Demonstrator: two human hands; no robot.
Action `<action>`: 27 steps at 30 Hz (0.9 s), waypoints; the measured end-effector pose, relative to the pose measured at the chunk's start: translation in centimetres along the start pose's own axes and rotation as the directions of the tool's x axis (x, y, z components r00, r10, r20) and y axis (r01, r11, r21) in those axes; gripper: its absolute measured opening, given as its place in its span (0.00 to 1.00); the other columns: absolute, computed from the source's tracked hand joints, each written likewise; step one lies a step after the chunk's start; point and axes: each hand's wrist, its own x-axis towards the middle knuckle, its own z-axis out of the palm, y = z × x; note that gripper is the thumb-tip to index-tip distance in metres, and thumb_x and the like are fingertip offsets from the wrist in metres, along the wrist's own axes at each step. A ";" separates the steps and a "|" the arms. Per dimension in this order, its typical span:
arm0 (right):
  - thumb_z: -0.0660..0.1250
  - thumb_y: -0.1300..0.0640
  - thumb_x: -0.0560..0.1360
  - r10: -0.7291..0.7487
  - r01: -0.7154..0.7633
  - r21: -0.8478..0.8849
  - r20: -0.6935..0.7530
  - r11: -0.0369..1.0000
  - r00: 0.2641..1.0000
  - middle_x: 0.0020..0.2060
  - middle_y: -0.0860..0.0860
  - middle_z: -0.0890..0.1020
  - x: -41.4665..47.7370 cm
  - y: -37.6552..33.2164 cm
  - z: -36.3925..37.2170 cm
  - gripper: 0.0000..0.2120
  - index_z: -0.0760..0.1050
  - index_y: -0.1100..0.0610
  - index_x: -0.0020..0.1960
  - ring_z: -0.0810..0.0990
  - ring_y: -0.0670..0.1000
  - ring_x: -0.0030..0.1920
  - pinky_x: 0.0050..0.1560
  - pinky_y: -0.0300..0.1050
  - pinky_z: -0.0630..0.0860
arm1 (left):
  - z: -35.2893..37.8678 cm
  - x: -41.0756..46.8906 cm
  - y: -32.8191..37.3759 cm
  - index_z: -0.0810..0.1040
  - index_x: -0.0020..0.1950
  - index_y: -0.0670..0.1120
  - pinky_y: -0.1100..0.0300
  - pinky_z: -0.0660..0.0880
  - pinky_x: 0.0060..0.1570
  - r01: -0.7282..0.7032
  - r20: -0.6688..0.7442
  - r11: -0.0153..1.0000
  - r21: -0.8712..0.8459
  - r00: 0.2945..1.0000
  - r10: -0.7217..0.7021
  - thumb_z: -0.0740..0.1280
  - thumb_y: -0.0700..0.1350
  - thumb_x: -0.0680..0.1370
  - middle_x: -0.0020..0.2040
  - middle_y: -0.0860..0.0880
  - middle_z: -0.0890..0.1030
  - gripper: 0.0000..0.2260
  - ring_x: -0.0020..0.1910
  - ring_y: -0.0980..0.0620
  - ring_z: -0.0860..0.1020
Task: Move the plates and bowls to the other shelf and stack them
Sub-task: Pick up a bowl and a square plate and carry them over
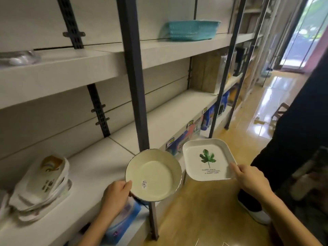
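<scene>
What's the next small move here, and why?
Probably lower the round plate in the left hand onto the bare shelf beside the stack. Both hands are full, the right hand grips the square plate, and neither plate rests on anything yet.

The square plate (193, 157) reads "HAPPY DAYS", "A HAPPY LIFE".

Daylight floods in through the glass door (300, 38) at the upper right of the frame, washed out to white, and glares off the glossy floor (276, 89). The shelves (88, 64) sit in soft, even light. The round bowl (154, 176) and square plate (207, 157) look sharp; the frame's edges blur, and the posts (132, 77) bow.
</scene>
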 end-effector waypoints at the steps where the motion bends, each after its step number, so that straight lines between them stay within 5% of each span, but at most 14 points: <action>1: 0.51 0.44 0.79 -0.002 0.002 -0.001 0.004 1.000 1.000 0.33 0.53 0.79 1.1 0.9 -0.5 0.21 0.77 0.55 0.42 0.79 0.54 0.36 0.40 0.52 0.78 | 1.3 0.3 1.0 0.67 0.27 0.43 0.64 0.62 0.28 -0.002 0.010 1.000 -0.020 1.000 0.002 0.59 0.43 0.79 0.26 0.47 0.69 0.19 0.26 0.54 0.66; 7: 0.51 0.46 0.80 -0.006 0.008 -0.034 0.043 0.999 0.999 0.30 0.50 0.75 7.6 4.7 -2.7 0.21 0.75 0.56 0.42 0.73 0.48 0.29 0.26 0.38 0.66 | 7.3 3.0 5.9 0.67 0.29 0.44 0.61 0.63 0.30 0.053 0.058 0.987 -0.154 0.997 -0.045 0.60 0.43 0.78 0.26 0.48 0.68 0.17 0.26 0.52 0.66; 11: 0.51 0.45 0.80 0.005 -0.003 -0.038 0.056 0.999 0.998 0.33 0.53 0.78 12.1 6.1 -3.4 0.21 0.76 0.58 0.45 0.76 0.51 0.32 0.27 0.40 0.68 | 9.7 5.9 8.5 0.67 0.26 0.44 0.60 0.65 0.31 0.065 0.034 0.985 -0.159 0.998 -0.061 0.59 0.44 0.78 0.25 0.48 0.71 0.19 0.27 0.50 0.69; 17: 0.52 0.44 0.79 0.007 -0.009 0.021 0.099 1.000 0.995 0.36 0.57 0.81 19.9 5.7 -2.9 0.21 0.75 0.56 0.39 0.80 0.57 0.39 0.43 0.54 0.79 | 12.7 11.3 11.0 0.66 0.29 0.43 0.59 0.63 0.31 0.080 -0.012 0.990 -0.117 0.997 -0.082 0.58 0.45 0.79 0.27 0.45 0.70 0.18 0.28 0.50 0.67; 27: 0.53 0.50 0.80 -0.235 0.214 0.121 0.207 0.969 0.950 0.31 0.52 0.77 36.5 -1.0 0.8 0.18 0.75 0.58 0.41 0.76 0.49 0.32 0.31 0.40 0.73 | 14.8 22.6 13.5 0.66 0.23 0.47 0.57 0.61 0.30 0.195 -0.241 0.966 -0.172 0.942 -0.233 0.58 0.42 0.79 0.20 0.52 0.68 0.22 0.25 0.50 0.66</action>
